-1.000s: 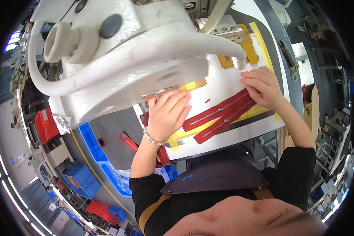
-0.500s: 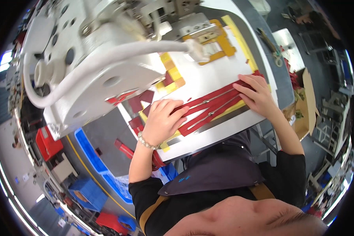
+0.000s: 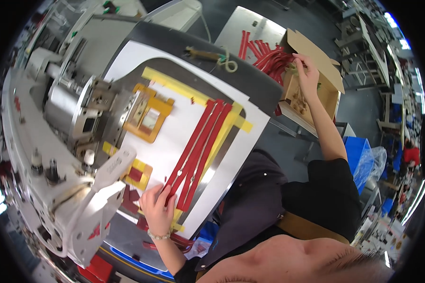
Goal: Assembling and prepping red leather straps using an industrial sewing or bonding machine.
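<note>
Two red zippers [image 3: 196, 146] with metal teeth and sliders lie side by side, slanting across the white work plate [image 3: 146, 146]. At their near end, my left hand [image 3: 158, 212] is closed on the tape of one zipper, thumb and index at its edge. My right hand [image 3: 307, 75] is stretched far to the right, fingers bent and apart, at the ends of a pile of loose red zippers [image 3: 269, 56]. Whether its fingertips touch any zipper is too small to tell.
A white sewing machine [image 3: 38, 203] stands at the left, its yellow clamp frame [image 3: 148, 113] over the plate. An open cardboard box [image 3: 311, 56] sits beside the zipper pile on a side table [image 3: 231, 28]. Thread snips [image 3: 203, 54] lie on the dark table edge.
My right hand has left the zippers on the plate and reached out to the pile by the box. The view has turned right. My left hand stays at the zippers' near end.
</note>
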`<state>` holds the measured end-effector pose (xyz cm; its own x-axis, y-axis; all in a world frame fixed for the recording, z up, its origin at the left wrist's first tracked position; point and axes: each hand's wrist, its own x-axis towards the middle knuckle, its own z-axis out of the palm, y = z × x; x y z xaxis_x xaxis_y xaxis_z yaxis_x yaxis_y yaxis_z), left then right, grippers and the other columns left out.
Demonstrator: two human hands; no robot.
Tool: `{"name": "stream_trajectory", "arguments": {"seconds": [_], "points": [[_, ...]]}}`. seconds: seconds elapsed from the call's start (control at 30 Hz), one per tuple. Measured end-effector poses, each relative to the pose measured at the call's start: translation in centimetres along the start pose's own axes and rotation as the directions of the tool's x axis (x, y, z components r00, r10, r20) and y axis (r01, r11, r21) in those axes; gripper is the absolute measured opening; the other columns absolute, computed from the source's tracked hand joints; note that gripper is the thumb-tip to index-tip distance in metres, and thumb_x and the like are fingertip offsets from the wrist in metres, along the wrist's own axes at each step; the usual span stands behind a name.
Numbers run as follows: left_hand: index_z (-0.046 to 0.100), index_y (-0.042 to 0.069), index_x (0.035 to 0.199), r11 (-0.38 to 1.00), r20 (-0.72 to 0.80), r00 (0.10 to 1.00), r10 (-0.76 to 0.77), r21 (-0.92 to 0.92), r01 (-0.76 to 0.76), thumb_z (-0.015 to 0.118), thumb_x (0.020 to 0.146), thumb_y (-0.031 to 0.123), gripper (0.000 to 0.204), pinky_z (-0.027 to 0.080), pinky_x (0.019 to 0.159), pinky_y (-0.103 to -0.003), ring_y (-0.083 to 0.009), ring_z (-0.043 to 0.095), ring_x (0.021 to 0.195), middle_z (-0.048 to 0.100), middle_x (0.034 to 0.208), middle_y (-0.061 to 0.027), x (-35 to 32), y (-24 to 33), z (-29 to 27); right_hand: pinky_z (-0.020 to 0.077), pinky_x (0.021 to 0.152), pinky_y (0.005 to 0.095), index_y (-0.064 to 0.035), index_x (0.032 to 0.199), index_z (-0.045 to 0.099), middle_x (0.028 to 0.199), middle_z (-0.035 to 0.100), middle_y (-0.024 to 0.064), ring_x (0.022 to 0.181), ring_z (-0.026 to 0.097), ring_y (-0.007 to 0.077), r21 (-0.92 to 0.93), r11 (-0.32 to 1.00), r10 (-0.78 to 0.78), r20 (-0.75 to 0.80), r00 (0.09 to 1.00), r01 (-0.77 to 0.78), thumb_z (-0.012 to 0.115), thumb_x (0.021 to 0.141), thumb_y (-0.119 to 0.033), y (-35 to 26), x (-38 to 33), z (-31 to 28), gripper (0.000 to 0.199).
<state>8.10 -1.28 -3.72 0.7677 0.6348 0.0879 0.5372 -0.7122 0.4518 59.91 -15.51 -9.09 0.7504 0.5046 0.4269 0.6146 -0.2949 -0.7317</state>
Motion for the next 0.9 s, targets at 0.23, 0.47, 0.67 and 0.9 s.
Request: {"name": "stream_trajectory", "arguments": {"seconds": [0.23,0.47,0.67,0.9], "points": [[0.068,0.009,0.102,0.99,0.065,0.994,-0.091,0.111,0.084,0.076,0.07,0.011,0.033,0.038,0.085,-0.038,-0.0261,0.055,0.098,0.06,0.107,-0.0072,-0.1,1.2,-0.3,0.0497,0.073,0.0275,-0.0055,0.101,0.067,0.092,0.064,0.0059,0.081,0.062,0.0132,-0.071,0.984,0.152,-0.123,0.981,-0.162,0.058,0.089,-0.007,11.5,-0.6,0.4,0.015],[0.066,0.008,0.105,0.952,0.147,0.985,-0.089,0.303,0.04,0.073,0.073,0.012,0.032,0.038,0.085,-0.038,-0.0241,0.057,0.095,0.061,0.103,-0.0057,2.0,3.6,-1.0,0.0482,0.081,0.0387,-0.0066,0.09,0.066,0.093,0.063,0.0102,0.09,0.059,0.0315,-0.175,0.942,-0.242,0.236,0.941,0.286,0.059,0.077,0.002,16.0,2.1,7.0,0.017],[0.065,0.007,0.105,0.936,0.188,0.979,-0.082,0.351,0.011,0.071,0.075,0.012,0.031,0.039,0.083,-0.038,-0.0222,0.058,0.091,0.062,0.1,-0.0046,3.1,4.5,-1.0,0.0408,0.088,0.0414,-0.0156,0.097,0.063,0.109,0.055,0.0012,0.109,0.05,0.0236,-0.274,0.872,-0.098,0.715,0.692,0.407,0.07,0.072,-0.013,19.1,2.9,12.4,0.026],[0.065,0.007,0.103,0.934,0.181,0.979,-0.097,0.356,0.027,0.071,0.075,0.011,0.029,0.039,0.082,-0.037,-0.0216,0.058,0.089,0.062,0.098,-0.0044,3.3,4.6,-1.5,0.037,0.084,0.0417,-0.0168,0.086,0.059,0.099,0.055,-0.0008,0.103,0.051,0.0227,-0.221,0.846,-0.154,0.77,0.619,0.486,0.073,0.07,-0.018,20.1,4.0,13.1,0.022]]}}
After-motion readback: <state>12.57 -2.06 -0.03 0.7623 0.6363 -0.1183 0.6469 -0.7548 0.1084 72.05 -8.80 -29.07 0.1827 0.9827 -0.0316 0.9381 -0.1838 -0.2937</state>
